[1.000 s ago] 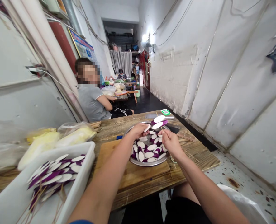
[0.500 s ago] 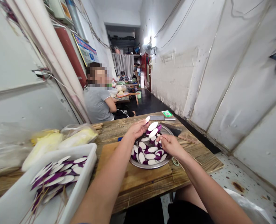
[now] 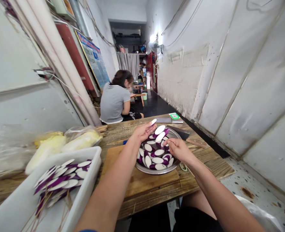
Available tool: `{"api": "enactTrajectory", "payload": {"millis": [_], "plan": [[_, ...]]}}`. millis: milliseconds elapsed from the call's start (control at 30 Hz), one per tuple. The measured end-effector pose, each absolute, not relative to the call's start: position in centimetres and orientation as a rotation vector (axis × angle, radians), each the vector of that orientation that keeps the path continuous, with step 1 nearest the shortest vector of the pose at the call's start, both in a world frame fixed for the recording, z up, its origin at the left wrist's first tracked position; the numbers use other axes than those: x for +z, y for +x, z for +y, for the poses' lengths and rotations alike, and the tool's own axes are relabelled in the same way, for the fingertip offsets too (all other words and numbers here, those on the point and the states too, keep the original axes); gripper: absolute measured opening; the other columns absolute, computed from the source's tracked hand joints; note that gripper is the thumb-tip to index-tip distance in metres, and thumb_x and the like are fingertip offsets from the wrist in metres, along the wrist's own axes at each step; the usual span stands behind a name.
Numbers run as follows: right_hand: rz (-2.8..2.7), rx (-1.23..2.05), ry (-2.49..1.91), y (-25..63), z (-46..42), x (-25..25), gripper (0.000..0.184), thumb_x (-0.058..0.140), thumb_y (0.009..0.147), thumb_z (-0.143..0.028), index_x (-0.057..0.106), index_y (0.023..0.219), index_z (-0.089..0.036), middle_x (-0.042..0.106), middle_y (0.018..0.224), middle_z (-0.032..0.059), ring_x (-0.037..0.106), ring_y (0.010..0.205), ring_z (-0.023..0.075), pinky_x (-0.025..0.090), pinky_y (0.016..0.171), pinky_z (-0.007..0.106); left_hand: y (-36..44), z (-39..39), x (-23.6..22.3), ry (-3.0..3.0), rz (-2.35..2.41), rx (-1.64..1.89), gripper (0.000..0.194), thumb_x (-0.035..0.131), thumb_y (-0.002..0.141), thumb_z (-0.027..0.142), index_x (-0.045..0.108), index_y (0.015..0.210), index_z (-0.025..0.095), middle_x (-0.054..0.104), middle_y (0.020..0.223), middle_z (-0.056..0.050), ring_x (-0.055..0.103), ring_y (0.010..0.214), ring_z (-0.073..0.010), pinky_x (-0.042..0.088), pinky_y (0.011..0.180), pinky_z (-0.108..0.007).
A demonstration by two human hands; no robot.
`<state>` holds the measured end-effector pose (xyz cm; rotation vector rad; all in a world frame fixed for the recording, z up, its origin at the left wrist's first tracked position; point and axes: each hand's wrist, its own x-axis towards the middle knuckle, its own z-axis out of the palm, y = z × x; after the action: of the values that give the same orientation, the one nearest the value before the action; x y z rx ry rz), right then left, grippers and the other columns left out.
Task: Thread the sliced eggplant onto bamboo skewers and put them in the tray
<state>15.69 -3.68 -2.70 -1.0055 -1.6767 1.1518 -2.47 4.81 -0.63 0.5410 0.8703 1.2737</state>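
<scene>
My left hand (image 3: 142, 132) hovers over the far rim of a metal bowl (image 3: 157, 169) and pinches one white eggplant slice (image 3: 153, 122) at its fingertips. My right hand (image 3: 178, 149) is closed on a thin skewer carrying two purple-edged slices (image 3: 160, 133), held above the bowl. The bowl holds several more cut eggplant slices (image 3: 155, 156) and rests on a wooden cutting board (image 3: 142, 182).
A white plastic tray (image 3: 84, 193) at the near left holds several finished eggplant skewers (image 3: 60, 180). Bagged pale vegetables (image 3: 60, 145) lie behind it. A cleaver (image 3: 165, 120) and a green-labelled card (image 3: 174, 116) lie past the bowl. A seated person in grey (image 3: 113, 101) is beyond the table.
My left hand lifted a slice from the bowl up toward the skewer tip. The skewered slices dropped slightly lower. The view shifted and the seated person turned away.
</scene>
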Motion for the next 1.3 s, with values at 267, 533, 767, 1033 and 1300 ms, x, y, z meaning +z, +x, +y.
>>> {"api": "enactTrajectory", "payload": {"millis": [267, 533, 767, 1033, 1300], "plan": [[-1.693, 1.125, -1.049, 15.68, -3.49, -2.90, 0.030, 0.043, 0.080, -0.037, 0.061, 0.078, -0.012, 0.030, 0.038, -0.0089, 0.022, 0.035, 0.0051, 0.016, 0.036, 0.018, -2.51, 4.65, -0.49, 0.562, 0.905, 1.254, 0.013, 0.052, 0.081, 0.005, 0.063, 0.087, 0.002, 0.066, 0.075, -0.012, 0.065, 0.073, -0.0143, 0.054, 0.074, -0.022], [-1.695, 1.098, -1.061, 15.70, -3.55, -2.68, 0.029, 0.043, 0.079, -0.035, 0.062, 0.076, -0.013, 0.029, 0.038, -0.0087, 0.022, 0.035, 0.0049, 0.015, 0.036, 0.018, -2.60, 4.74, -0.80, 0.596, 0.909, 1.258, 0.010, 0.054, 0.079, 0.003, 0.063, 0.081, 0.002, 0.066, 0.074, -0.014, 0.066, 0.072, -0.0158, 0.054, 0.073, -0.024], [-1.668, 1.084, -1.093, 15.61, -3.44, -2.75, 0.029, 0.044, 0.077, -0.034, 0.063, 0.075, -0.012, 0.030, 0.038, -0.0082, 0.023, 0.034, 0.0051, 0.013, 0.036, 0.019, -2.31, 4.26, -0.63, 0.640, 0.916, 1.276, 0.012, 0.058, 0.075, 0.001, 0.063, 0.086, 0.001, 0.066, 0.077, -0.015, 0.066, 0.073, -0.0170, 0.054, 0.075, -0.027], [-1.646, 1.119, -1.108, 15.51, -3.47, -2.56, 0.027, 0.043, 0.076, -0.032, 0.061, 0.075, -0.013, 0.031, 0.040, -0.0078, 0.024, 0.036, 0.0057, 0.015, 0.036, 0.018, -2.18, 4.20, -0.78, 0.714, 0.953, 1.233, 0.010, 0.058, 0.074, 0.001, 0.064, 0.082, 0.003, 0.067, 0.076, -0.013, 0.066, 0.073, -0.0163, 0.054, 0.071, -0.025], [-1.648, 1.085, -1.096, 15.39, -3.57, -2.51, 0.027, 0.042, 0.077, -0.032, 0.061, 0.074, -0.013, 0.031, 0.038, -0.0082, 0.024, 0.034, 0.0052, 0.015, 0.035, 0.018, -2.09, 3.84, -0.71, 0.813, 0.987, 1.177, 0.012, 0.067, 0.069, 0.008, 0.066, 0.081, 0.007, 0.068, 0.079, -0.011, 0.064, 0.069, -0.0136, 0.052, 0.065, -0.022]]}}
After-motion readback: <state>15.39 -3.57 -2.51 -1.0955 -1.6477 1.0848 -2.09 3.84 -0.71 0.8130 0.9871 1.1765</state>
